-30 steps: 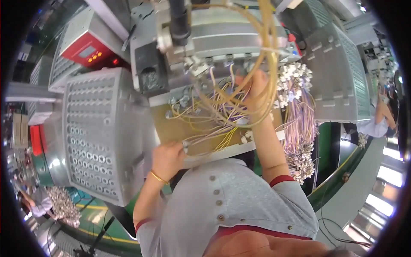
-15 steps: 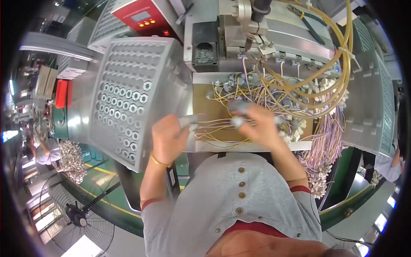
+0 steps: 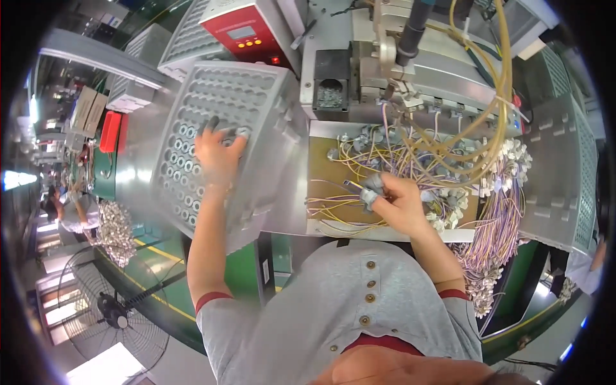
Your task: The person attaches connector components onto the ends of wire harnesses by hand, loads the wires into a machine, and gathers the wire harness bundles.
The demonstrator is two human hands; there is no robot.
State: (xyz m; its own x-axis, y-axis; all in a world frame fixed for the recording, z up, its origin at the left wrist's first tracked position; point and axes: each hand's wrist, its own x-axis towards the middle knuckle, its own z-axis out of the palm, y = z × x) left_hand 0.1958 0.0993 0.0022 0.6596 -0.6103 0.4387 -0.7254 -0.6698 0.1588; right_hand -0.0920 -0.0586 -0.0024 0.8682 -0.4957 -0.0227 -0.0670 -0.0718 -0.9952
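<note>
One short wire (image 3: 352, 186) is pinched between the thumb and forefinger of the right hand (image 3: 399, 200), both tips in grey covers, above the brown board (image 3: 326, 168) near the front edge of the worktop (image 3: 292, 186). The left hand (image 3: 219, 157) reaches over one grey tray (image 3: 269, 86) on the left side of the worktop, two fingers and the thumb pointing down into its cups; whether they grasp anything I cannot tell.

Several rows of pale rings (image 3: 180, 162) sit in the tray's nearer half, too many and too covered to count, while the far rows show bare cups.

One tangle of yellow and purple wires (image 3: 385, 154) spreads across the board, with pale plugs toward its right edge. Just past that edge, one thick bundle (image 3: 497, 224) hangs down over the worktop's front.

Along the board's back edge stands one machine (image 3: 443, 77), a loop of yellowish tubes (image 3: 502, 77) drooping before it. At the machine's left end is one black box (image 3: 331, 80) with one round opening. Farther back-left, one red-fronted box (image 3: 247, 32) has three yellow buttons and one red light. One red bin (image 3: 110, 131) lies well left.
</note>
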